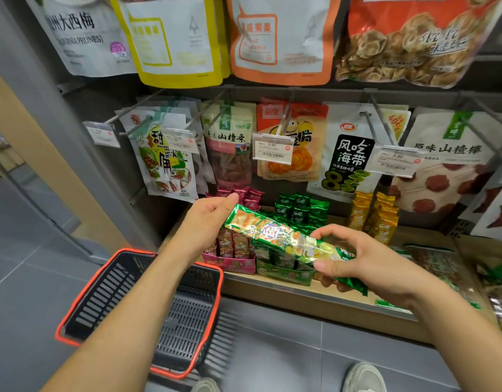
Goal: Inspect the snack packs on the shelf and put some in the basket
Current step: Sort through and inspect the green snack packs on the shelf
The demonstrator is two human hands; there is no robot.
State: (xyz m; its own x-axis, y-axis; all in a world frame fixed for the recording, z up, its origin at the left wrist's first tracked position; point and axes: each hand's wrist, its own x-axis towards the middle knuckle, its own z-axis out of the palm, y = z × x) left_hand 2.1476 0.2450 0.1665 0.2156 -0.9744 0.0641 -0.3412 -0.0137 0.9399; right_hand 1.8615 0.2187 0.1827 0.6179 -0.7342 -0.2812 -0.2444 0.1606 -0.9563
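A long green snack pack (275, 233) with a clear window is held slantwise in front of the low shelf. My left hand (207, 219) pinches its upper left end. My right hand (360, 258) grips its lower right end, fingers curled round it. Below my left forearm a dark basket (83, 309) with an orange rim sits on the grey floor; I see no packs in it. Behind the pack, display boxes of small pink packs (233, 250), green packs (300, 207) and gold packs (377, 216) stand on the wooden shelf (300, 295).
Hanging snack bags fill the pegs above, with price tags (272, 149) sticking out on metal hooks. More packs lie on the shelf at the far right (447, 267). My shoes (363, 377) are at the bottom edge on the grey tiled floor.
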